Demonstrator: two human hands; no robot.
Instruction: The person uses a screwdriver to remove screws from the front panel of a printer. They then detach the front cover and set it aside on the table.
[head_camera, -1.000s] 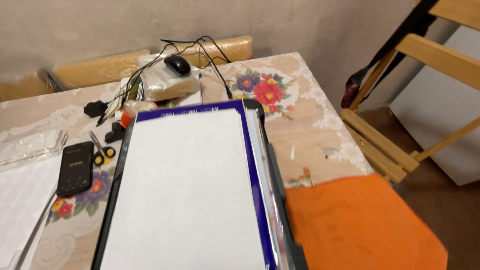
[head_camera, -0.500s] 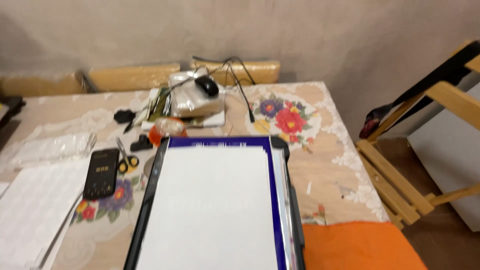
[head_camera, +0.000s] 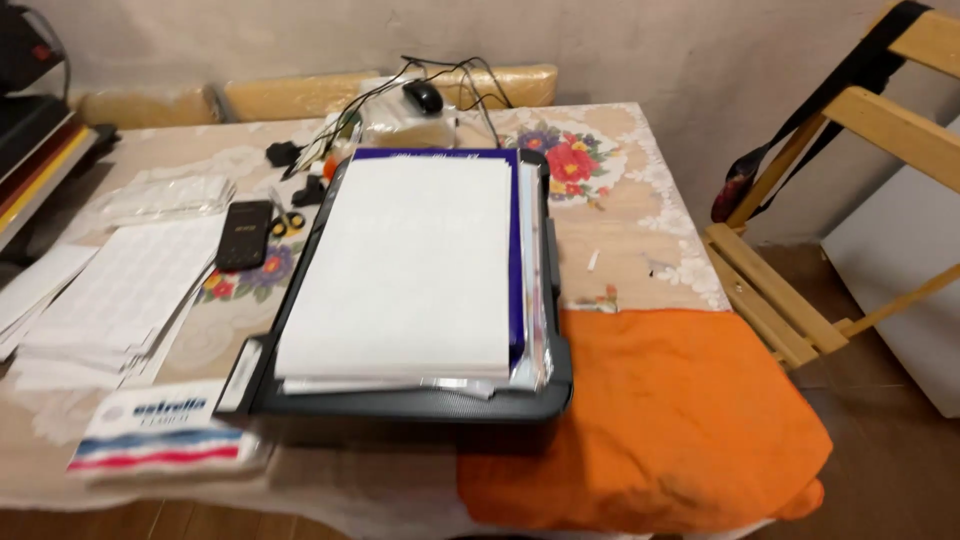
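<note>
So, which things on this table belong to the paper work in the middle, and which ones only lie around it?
Belonging to the work:
- white paper stack
- black tray under it
- blue sheet showing at its edge
- loose paper sheets on the left

Only lying about:
- black phone
- computer mouse with cables
- orange cloth
- wooden folding chair

No hand is in view.

Table layout, viewed from the near edge.

A tray (head_camera: 400, 403) sits mid-table with a paper stack (head_camera: 405, 265) lying in it. Left of the tray: a phone (head_camera: 244, 234), scissors (head_camera: 282, 218) just beside it, and sheet piles (head_camera: 110, 300) nearer the left edge. A packet (head_camera: 160, 438) lies at the near-left corner. Behind the tray, a mouse (head_camera: 423, 96) rests among cables (head_camera: 440, 75). A cloth (head_camera: 650, 420) drapes over the near-right corner. A wooden chair (head_camera: 840, 200) stands right of the table (head_camera: 640, 220).
</note>
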